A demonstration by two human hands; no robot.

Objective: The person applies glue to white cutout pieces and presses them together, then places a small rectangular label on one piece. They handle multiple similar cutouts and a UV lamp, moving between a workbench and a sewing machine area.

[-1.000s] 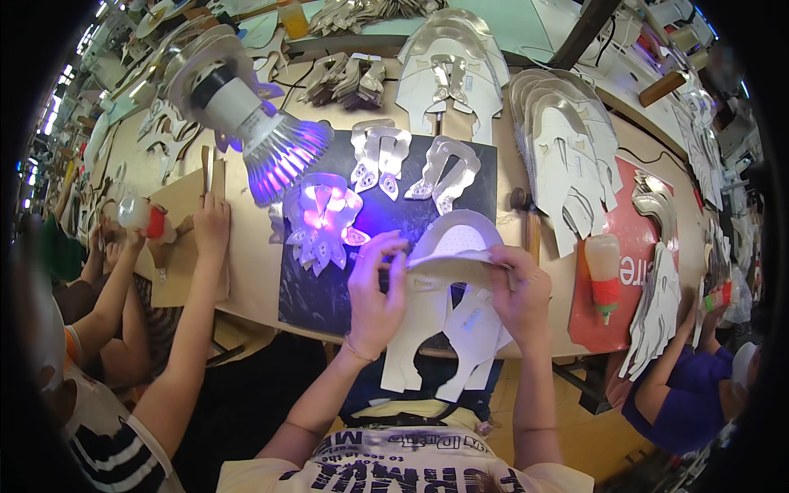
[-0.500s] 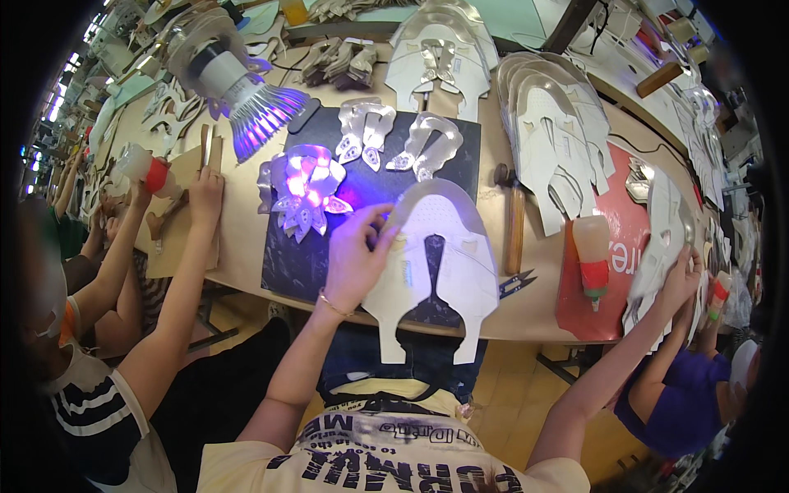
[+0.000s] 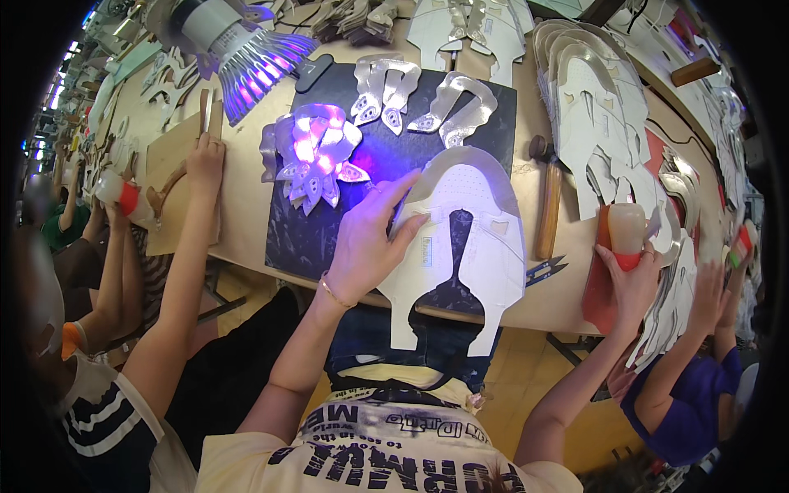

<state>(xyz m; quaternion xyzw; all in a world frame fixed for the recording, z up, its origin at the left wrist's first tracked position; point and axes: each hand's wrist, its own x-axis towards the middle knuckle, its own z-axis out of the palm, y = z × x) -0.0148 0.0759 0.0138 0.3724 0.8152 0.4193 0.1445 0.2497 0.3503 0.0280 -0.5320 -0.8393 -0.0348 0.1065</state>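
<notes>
My left hand (image 3: 370, 238) grips the left edge of a white shoe upper (image 3: 493, 255) with a grey toe edge, its thumb lying on top. The upper lies partly on a black board (image 3: 288, 238), and its two tails reach over the table's front edge. On the right, my right hand (image 3: 633, 283) is closed around a squeeze bottle (image 3: 628, 226) with a pale body and a red band. Silvery shoe pieces (image 3: 386, 86) lie on the board behind the upper. A pile of decorated silver pieces (image 3: 320, 152) sits under purple light left of them.
A lamp (image 3: 246, 62) hangs over the board's back left. Stacked white uppers (image 3: 588, 107), a wooden-handled hammer (image 3: 549, 205) and thread snips (image 3: 545, 269) lie to the right. Co-workers sit on both sides; a co-worker's hand (image 3: 205, 160) is at the left.
My right hand has left the white pieces at the right and taken hold of the squeeze bottle. The upper has shifted rightward in view, and my left thumb now lies further onto it.
</notes>
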